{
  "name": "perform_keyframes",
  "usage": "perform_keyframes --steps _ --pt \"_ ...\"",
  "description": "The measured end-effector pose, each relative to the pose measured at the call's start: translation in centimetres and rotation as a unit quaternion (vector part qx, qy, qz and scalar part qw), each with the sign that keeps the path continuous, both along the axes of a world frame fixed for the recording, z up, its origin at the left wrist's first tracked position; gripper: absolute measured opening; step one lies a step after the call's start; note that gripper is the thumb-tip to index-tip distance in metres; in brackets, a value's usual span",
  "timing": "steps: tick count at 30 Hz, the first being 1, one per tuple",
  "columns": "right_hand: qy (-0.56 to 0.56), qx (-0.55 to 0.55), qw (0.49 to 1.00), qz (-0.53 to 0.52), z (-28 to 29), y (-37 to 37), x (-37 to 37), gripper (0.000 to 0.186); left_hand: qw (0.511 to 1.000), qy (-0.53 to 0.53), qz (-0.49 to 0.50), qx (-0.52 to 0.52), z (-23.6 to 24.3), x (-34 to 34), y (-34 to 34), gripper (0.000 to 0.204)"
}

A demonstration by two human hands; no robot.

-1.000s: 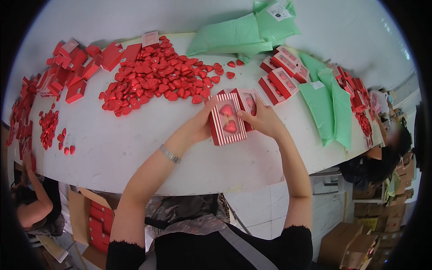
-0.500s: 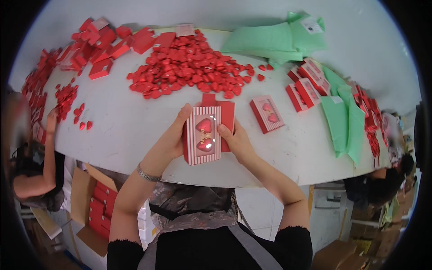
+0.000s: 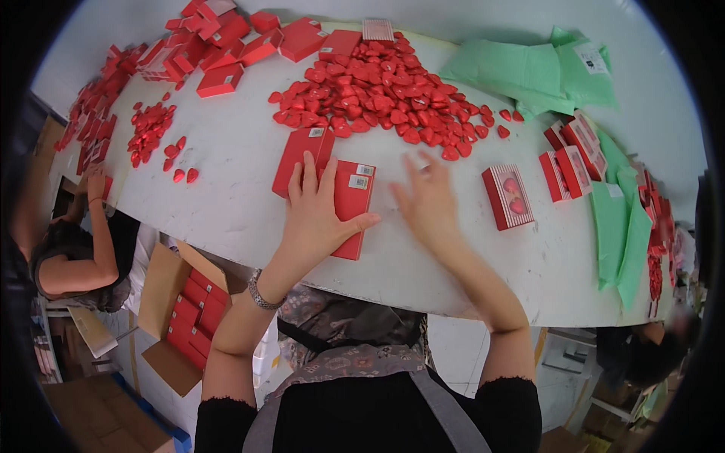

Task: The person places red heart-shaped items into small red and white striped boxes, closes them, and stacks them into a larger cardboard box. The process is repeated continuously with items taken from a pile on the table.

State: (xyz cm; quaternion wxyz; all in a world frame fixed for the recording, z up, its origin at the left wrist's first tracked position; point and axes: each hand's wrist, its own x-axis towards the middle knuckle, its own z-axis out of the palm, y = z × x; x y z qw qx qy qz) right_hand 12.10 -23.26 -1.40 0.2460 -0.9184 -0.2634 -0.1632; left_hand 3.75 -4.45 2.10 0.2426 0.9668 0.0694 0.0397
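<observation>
My left hand [image 3: 313,215] lies flat with spread fingers across red boxes on the table. Under its fingertips is one red box [image 3: 296,162]; beside it, under the palm and thumb, another red box [image 3: 355,198] bears white labels, and its doubled edge may be a second box stacked there. To the right, my right hand [image 3: 432,198] hovers with fingers apart, smeared by motion, and holds nothing that I can see. Further right stands a red-and-white striped window box [image 3: 508,196] showing two red hearts. Behind my hands is a heap of red foil-wrapped hearts [image 3: 377,90].
Red boxes [image 3: 223,79] pile up at the far left. Green plastic bags [image 3: 521,68] lie at the back right, others [image 3: 615,226] nearer. Striped boxes [image 3: 563,174] stand beside them. A carton [image 3: 162,302] of red boxes is below the table; co-workers [image 3: 83,249] sit at both sides.
The striped window box no longer shows in my hands. Both hands have come apart: the left rests on label-side-up red boxes, the right has moved off rightward. The whole view has shifted.
</observation>
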Motion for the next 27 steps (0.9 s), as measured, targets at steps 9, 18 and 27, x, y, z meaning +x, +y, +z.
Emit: perform_keyframes --steps 9,18,27 --pt "0.244 0.106 0.947 -0.179 3.4 -13.4 0.6 0.066 0.993 -0.039 0.108 -0.032 -2.5 6.4 8.0 0.091" --pt "0.567 0.558 0.594 0.123 3.0 -1.7 -4.7 0.066 0.962 0.034 0.109 -0.248 -4.1 -0.3 12.5 0.070" --pt "0.432 0.475 0.763 0.072 3.3 4.0 -5.1 0.051 0.899 -0.047 0.098 -0.423 -5.2 -2.1 5.5 0.053"
